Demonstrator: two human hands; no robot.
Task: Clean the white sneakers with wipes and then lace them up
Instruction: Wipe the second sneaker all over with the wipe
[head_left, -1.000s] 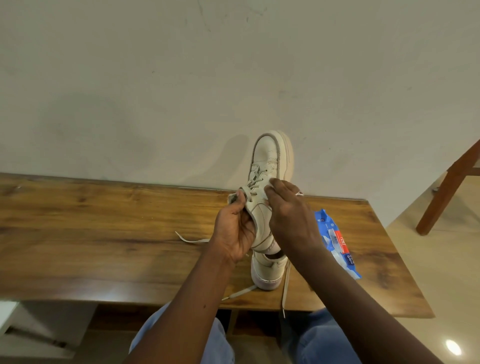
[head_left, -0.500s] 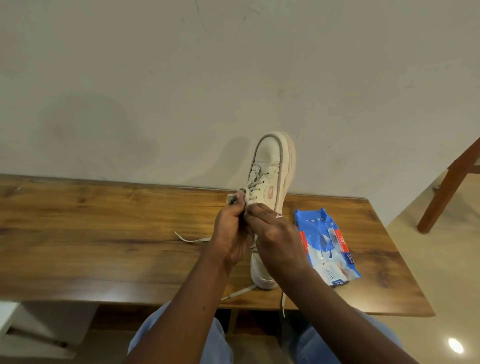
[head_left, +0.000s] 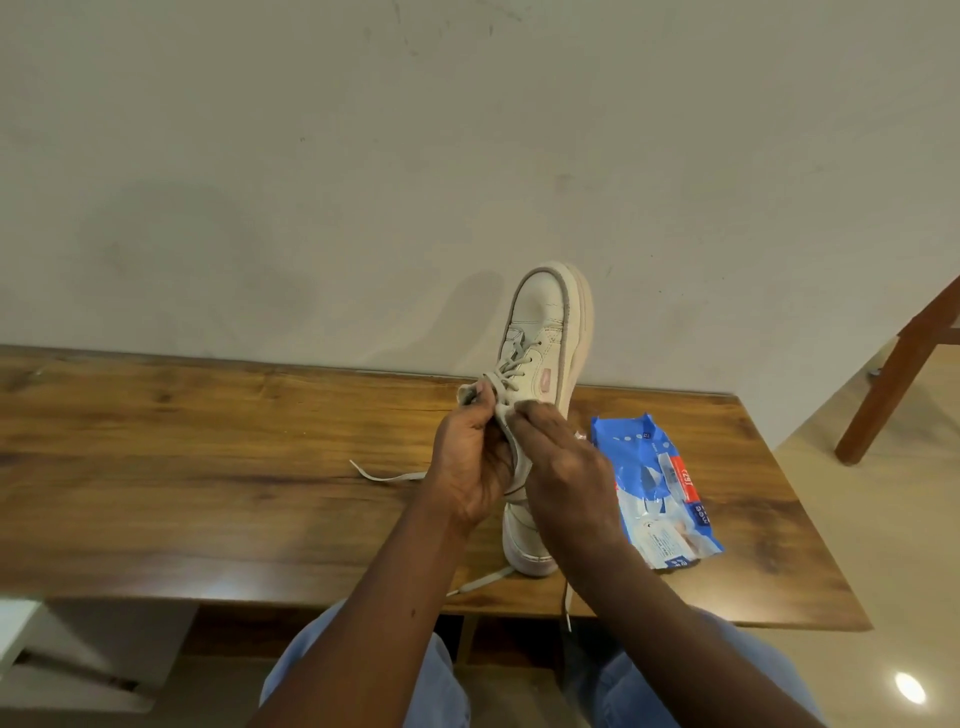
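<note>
A white sneaker stands heel-down on the wooden table, toe pointing up against the wall. Grey laces run through its lower eyelets. My left hand grips the tongue and the left side of the upper near the top eyelets. My right hand pinches the upper's right edge and the lace beside it. One loose lace end trails left on the table, another lace end hangs over the front edge. A blue pack of wipes lies just right of the shoe.
A bare wall rises directly behind the table. A wooden chair leg stands on the floor at the right. My knees in blue trousers are under the table's front edge.
My right hand has slid down from the shoe's side to the top eyelets, uncovering the wipes pack. The sneaker has turned slightly, showing more of its right side.
</note>
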